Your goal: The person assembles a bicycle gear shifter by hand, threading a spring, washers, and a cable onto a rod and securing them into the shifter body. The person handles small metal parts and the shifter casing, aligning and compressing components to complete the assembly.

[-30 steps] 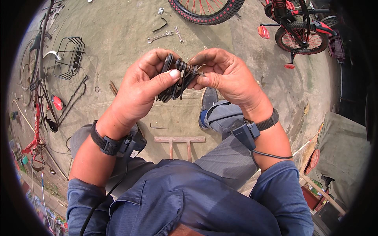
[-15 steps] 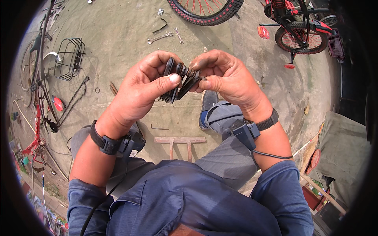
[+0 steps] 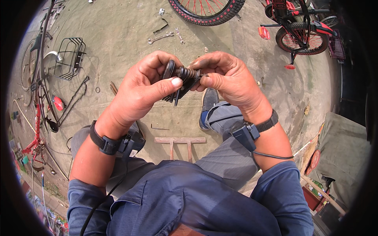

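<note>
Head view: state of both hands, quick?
Left hand: closed, holding the black part.
Right hand: closed, pinching the black part's right end.

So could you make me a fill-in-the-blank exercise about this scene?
1. The left hand and right hand hold a mechanism, mostly ____ in colour.
2. The number of wrenches lying beyond the hands is ____.
3. The shoe just below the right hand is on the person's ____ foot.
Missing words: black; two; right.
</note>
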Available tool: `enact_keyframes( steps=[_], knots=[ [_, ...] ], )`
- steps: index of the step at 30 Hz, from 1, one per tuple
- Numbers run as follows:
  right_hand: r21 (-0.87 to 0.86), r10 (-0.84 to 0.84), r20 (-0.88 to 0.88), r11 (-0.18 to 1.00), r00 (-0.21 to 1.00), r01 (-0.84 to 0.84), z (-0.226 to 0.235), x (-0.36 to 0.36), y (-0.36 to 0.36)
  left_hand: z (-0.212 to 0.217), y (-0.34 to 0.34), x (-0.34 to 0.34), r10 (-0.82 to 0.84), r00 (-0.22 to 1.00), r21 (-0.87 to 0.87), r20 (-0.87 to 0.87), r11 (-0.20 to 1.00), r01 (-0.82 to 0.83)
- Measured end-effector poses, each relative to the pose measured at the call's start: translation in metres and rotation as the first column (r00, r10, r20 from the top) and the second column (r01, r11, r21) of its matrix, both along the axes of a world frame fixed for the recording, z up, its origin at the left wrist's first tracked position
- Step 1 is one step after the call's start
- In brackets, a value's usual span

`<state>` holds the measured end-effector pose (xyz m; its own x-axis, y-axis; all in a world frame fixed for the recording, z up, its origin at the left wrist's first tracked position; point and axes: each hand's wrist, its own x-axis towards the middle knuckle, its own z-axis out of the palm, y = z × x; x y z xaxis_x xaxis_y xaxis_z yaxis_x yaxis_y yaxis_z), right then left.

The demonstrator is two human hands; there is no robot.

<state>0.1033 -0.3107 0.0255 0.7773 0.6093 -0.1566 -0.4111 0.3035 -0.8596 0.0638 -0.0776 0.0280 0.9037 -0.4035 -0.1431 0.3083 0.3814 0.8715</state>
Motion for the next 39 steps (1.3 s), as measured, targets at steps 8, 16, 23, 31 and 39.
enact_keyframes(
  steps=[8,16,23,31,39],
  knots=[
    [-0.027,0.001,0.022,1.0,1.0,-0.001,-0.001,0.0,0.0,0.001,-0.002,-0.002,0.018,1.0,0.005,-0.005,1.0,-0.018],
    [-0.096,-0.058,0.063,0.993,0.996,0.064,0.009,-0.008,0.011,0.001,-0.003,-0.002,0.039,0.999,0.012,0.028,0.999,-0.04],
    [-0.194,-0.175,0.18,0.958,0.968,0.21,0.009,-0.018,0.027,-0.004,-0.008,-0.001,0.024,0.999,0.072,0.031,0.997,-0.026],
    [-0.289,-0.1,0.373,0.932,0.923,0.218,0.013,-0.017,0.02,-0.005,-0.011,0.0,0.048,0.998,0.037,0.027,0.998,-0.049],
    [-0.359,-0.08,0.355,0.908,0.931,0.215,0.014,-0.017,0.018,-0.009,-0.011,0.001,0.047,0.999,0.017,0.009,0.999,-0.047]
  ],
)
